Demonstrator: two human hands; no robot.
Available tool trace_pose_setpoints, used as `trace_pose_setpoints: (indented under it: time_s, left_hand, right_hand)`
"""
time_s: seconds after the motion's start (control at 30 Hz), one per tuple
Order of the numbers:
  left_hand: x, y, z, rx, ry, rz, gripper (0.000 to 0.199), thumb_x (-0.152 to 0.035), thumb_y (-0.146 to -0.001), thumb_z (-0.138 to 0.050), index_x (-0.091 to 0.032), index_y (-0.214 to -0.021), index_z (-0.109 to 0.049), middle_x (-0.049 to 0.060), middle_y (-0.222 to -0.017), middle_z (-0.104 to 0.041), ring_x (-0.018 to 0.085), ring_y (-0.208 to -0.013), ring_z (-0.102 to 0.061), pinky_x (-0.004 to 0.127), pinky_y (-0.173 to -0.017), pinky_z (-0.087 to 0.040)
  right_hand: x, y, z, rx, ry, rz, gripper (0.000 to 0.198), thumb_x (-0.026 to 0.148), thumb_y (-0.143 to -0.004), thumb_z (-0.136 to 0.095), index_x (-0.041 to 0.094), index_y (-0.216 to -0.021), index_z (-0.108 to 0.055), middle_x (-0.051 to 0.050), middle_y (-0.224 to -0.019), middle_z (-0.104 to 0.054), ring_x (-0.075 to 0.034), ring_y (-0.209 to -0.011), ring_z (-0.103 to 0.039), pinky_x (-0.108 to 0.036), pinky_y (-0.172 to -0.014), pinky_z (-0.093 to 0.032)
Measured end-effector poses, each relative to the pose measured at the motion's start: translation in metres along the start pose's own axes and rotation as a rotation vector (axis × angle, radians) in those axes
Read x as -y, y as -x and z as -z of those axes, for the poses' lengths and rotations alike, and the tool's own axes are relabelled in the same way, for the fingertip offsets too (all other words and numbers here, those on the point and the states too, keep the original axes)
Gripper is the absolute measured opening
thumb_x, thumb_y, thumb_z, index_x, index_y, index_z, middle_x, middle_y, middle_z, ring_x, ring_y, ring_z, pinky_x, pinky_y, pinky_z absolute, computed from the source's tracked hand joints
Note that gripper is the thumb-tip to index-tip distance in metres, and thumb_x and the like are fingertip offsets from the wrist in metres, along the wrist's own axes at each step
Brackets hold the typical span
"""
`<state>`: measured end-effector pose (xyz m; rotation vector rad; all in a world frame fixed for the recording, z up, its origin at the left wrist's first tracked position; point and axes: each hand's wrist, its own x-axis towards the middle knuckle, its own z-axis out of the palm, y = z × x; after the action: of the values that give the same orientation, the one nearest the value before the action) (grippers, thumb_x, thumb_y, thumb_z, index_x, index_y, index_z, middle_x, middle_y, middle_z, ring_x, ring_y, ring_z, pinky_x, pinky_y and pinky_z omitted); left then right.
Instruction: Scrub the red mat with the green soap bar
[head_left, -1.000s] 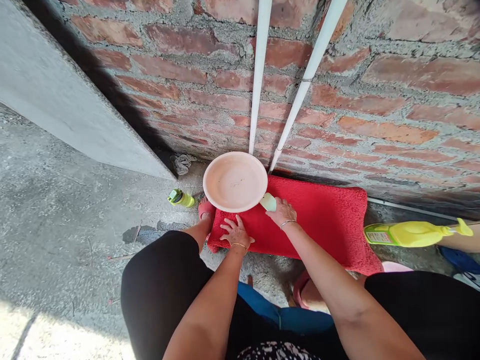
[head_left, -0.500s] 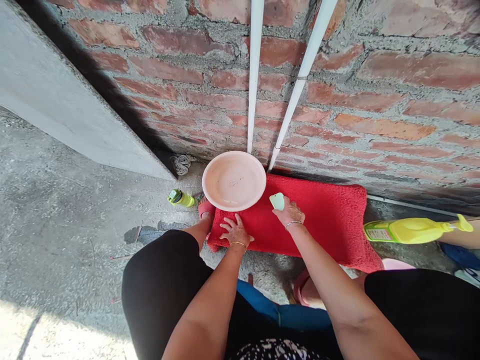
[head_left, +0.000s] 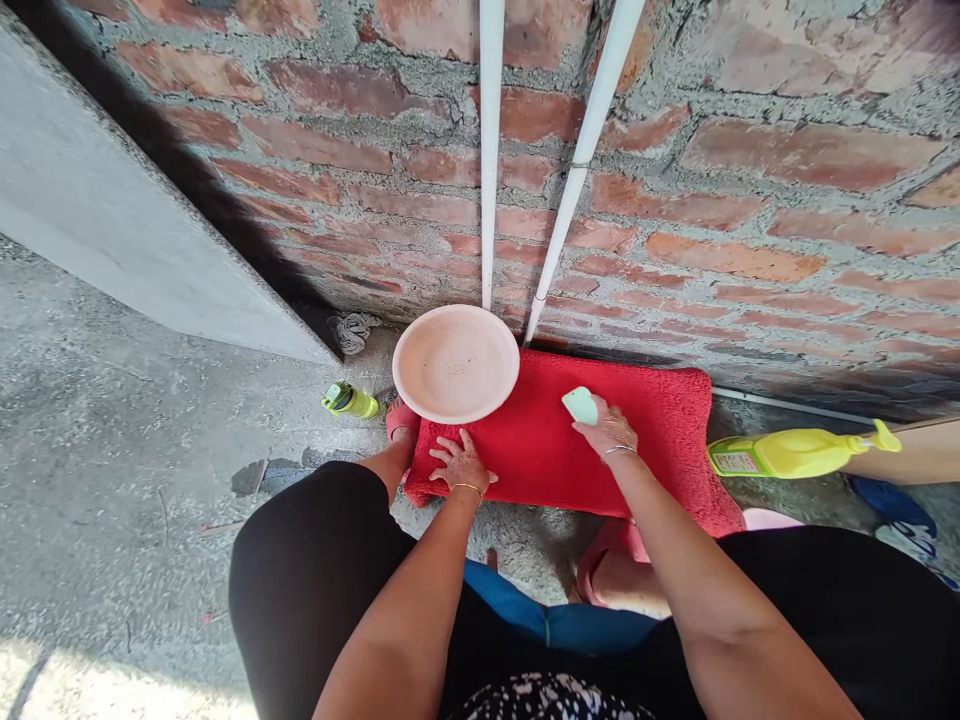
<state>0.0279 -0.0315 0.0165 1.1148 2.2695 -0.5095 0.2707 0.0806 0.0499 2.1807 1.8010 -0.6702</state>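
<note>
A red, fuzzy cloth [head_left: 540, 450] lies spread over a low oblong surface in front of me. My left hand [head_left: 460, 464] rests flat on its left part, fingers spread, just below the pink basin. In my right hand [head_left: 611, 430] is a pale green scrub brush [head_left: 580, 405], pressed to the cloth right of the middle. The brush's underside is hidden. The shallow pink basin [head_left: 456, 365] sits at the cloth's far left corner, with a few dark specks inside.
A yellow pump bottle [head_left: 795, 453] is at the right. On the concrete floor at left stands a green bottle [head_left: 349, 400], with a grey rag [head_left: 352, 332] behind it. Two white pipes [head_left: 490, 150] run up the brick wall [head_left: 322, 150]. A pale slab [head_left: 150, 220] leans at left.
My right hand has slid the scrub brush to the right across the cloth. My left hand stays in its place on the cloth. The whole view has shifted slightly.
</note>
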Motion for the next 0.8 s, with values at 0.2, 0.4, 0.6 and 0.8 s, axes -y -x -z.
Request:
trace_pose_setpoints:
  time_s: [0.2, 0.4, 0.6, 0.8]
  left_hand:
    - [-0.001, 0.001, 0.002, -0.012, 0.004, 0.009, 0.122, -0.056, -0.059, -0.079, -0.027, -0.155, -0.010, 0.026, -0.160, -0.007, 0.053, -0.142, -0.013, 0.071, -0.091, -0.041]
    - [-0.001, -0.002, 0.000, -0.015, -0.002, 0.020, 0.123, -0.057, -0.059, -0.078, -0.028, -0.155, -0.008, 0.025, -0.160, -0.006, 0.052, -0.143, -0.012, 0.071, -0.091, -0.041]
    - [-0.001, -0.003, -0.002, -0.022, 0.010, 0.018, 0.124, -0.057, -0.059, -0.078, -0.026, -0.155, -0.007, 0.026, -0.160, -0.005, 0.053, -0.143, -0.010, 0.071, -0.092, -0.041]
    - [-0.008, -0.006, -0.001, 0.000, -0.003, 0.048, 0.127, -0.054, -0.057, -0.081, -0.024, -0.155, -0.005, 0.028, -0.159, -0.003, 0.054, -0.142, -0.009, 0.070, -0.092, -0.041]
  right_hand:
    - [-0.070, 0.015, 0.000, -0.100, -0.105, -0.315, 0.079, 0.060, -0.082, -0.053, 0.021, -0.147, -0.029, -0.016, -0.125, -0.054, -0.027, -0.109, -0.059, -0.036, -0.086, -0.047]
    - [0.014, 0.065, -0.042, -0.049, 0.006, 0.128, 0.074, 0.052, -0.081, -0.060, 0.028, -0.146, -0.034, -0.011, -0.124, -0.053, -0.025, -0.111, -0.056, -0.033, -0.089, -0.044]
    - [0.008, 0.071, -0.047, 0.028, 0.075, 0.187, 0.072, 0.048, -0.080, -0.062, 0.031, -0.145, -0.036, -0.010, -0.124, -0.053, -0.025, -0.112, -0.055, -0.033, -0.090, -0.042]
    - [-0.113, 0.071, -0.020, -0.086, -0.038, -0.285, 0.069, 0.053, -0.081, -0.055, 0.025, -0.142, -0.038, -0.013, -0.122, -0.055, -0.027, -0.106, -0.059, -0.035, -0.082, -0.046]
